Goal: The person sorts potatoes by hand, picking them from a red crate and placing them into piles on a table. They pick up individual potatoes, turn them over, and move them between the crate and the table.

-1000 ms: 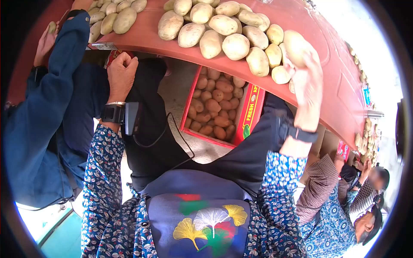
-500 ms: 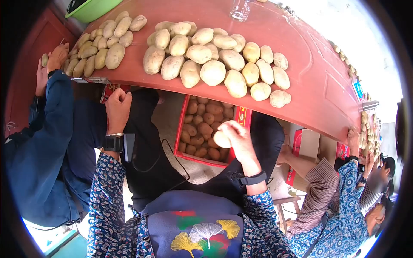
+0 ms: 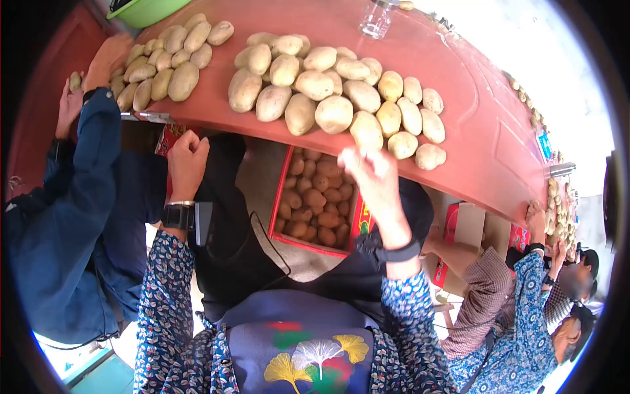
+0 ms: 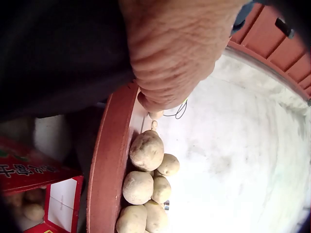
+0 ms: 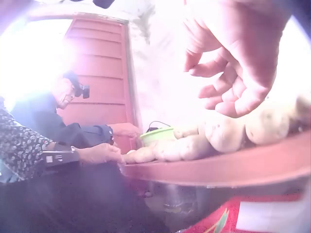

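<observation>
Hovering near the desk (image 3: 485, 144), your right hand (image 3: 377, 184) has a loosely curled, empty grip. Potatoes (image 3: 334, 115) lie on the desk, more inside the red box (image 3: 308, 245); your left hand's (image 3: 188, 161) grip is unclear.

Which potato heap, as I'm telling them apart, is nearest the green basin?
The smaller heap at the red table's left end, by another person's hand; the larger heap lies to its right, nearer the glass jar.
</observation>
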Available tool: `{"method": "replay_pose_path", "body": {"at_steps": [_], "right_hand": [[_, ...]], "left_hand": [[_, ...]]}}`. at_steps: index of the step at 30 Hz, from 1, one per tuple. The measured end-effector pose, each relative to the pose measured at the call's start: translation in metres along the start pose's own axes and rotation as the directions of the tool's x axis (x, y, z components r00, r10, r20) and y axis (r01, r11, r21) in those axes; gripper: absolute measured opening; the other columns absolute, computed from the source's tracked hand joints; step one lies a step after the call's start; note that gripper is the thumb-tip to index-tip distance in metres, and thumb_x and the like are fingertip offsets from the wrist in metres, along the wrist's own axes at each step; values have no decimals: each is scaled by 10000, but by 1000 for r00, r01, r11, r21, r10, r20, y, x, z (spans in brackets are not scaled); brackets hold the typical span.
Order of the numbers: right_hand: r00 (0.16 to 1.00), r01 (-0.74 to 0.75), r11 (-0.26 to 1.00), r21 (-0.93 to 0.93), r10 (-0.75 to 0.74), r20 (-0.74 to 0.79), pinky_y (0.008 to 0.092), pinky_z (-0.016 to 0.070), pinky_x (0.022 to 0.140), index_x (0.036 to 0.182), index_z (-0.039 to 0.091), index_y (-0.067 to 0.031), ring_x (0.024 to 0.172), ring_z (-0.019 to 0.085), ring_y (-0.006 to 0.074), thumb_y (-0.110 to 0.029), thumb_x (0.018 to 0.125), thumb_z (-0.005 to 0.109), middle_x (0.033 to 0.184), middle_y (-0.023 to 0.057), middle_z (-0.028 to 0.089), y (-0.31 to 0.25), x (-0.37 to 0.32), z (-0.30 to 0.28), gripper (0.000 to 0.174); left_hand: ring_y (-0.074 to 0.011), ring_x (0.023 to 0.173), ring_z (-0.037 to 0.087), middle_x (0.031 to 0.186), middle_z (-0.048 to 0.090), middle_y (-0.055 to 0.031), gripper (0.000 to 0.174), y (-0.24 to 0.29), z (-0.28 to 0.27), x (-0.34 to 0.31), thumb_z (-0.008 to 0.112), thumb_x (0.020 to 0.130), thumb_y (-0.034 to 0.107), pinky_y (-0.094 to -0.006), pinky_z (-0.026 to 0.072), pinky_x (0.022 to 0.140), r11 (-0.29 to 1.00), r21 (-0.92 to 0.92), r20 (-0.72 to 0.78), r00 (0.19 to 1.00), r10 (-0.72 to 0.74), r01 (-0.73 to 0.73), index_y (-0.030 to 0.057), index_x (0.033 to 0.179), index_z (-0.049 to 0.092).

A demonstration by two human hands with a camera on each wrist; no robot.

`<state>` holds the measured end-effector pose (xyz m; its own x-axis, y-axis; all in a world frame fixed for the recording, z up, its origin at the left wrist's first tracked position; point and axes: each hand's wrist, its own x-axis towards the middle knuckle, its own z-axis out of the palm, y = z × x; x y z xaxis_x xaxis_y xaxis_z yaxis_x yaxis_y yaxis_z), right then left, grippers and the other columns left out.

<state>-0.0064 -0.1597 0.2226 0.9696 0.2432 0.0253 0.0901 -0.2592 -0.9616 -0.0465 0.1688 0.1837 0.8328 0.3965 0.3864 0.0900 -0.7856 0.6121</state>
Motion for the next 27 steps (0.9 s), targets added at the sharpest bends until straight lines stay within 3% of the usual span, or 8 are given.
{"method": "replay_pose_path", "body": {"at_steps": [2,3,4,10,21,23,25,27], "right_hand": [[966,245,953,-180,-256,-43,256,407,590,822,573,-22,687,483,96,-208,815,679,745,24,556,-15,31,1,214],[960,280,960,-11,-280,-15,271,443,633,919,588,-24,747,542,129,-234,790,696,820,62,597,-35,40,7,270],[930,360,925,-122,-366,-34,307,477,686,1002,580,-40,804,599,172,-256,766,701,873,111,619,-38,57,11,342],[972,223,770,-598,-225,72,422,480,800,1090,546,-84,941,605,319,-254,727,701,964,165,631,-37,118,34,430],[984,176,755,-632,-138,110,415,478,829,1134,515,-111,958,600,329,-257,693,724,984,167,632,-45,117,26,509],[987,127,822,-555,-163,-15,358,495,788,1158,507,-99,933,617,286,-234,703,720,993,128,635,-70,89,11,520],[936,345,915,-211,-352,4,308,497,745,1184,497,-84,908,617,246,-214,735,706,1020,113,612,-47,78,-22,512],[978,205,950,237,-188,-92,292,496,731,1209,484,-70,900,606,238,-210,775,690,1053,125,580,-48,46,-48,501]], "left_hand": [[-247,495,410,550,446,-116,277,1,-3,-2,617,802,137,-364,384,524,1000,3,38,999,-30,30,-6,650,434],[-247,495,410,550,446,-116,277,-1,-2,-2,617,802,137,-364,384,524,999,6,47,998,-39,39,-6,650,434],[-237,493,405,550,441,-112,278,-3,-1,-2,619,803,139,-360,383,524,999,-20,32,999,-36,37,-3,651,435],[-192,500,384,548,432,-88,286,-2,-2,-2,629,801,146,-343,379,523,995,-52,17,997,-80,81,2,648,434],[-160,514,382,542,422,-61,294,-2,-2,-3,636,792,137,-329,377,529,995,-68,10,997,-78,79,8,631,427],[-158,512,381,539,419,-59,294,-1,-2,-3,636,793,134,-328,377,529,993,-61,19,995,-95,96,7,631,426],[-157,511,380,537,417,-58,294,-2,-3,-2,635,794,130,-327,377,530,994,-49,25,995,-101,102,6,631,424],[-161,506,376,531,412,-57,295,-4,-1,-3,637,795,128,-329,377,532,991,-89,17,995,-100,101,6,631,425]]}}
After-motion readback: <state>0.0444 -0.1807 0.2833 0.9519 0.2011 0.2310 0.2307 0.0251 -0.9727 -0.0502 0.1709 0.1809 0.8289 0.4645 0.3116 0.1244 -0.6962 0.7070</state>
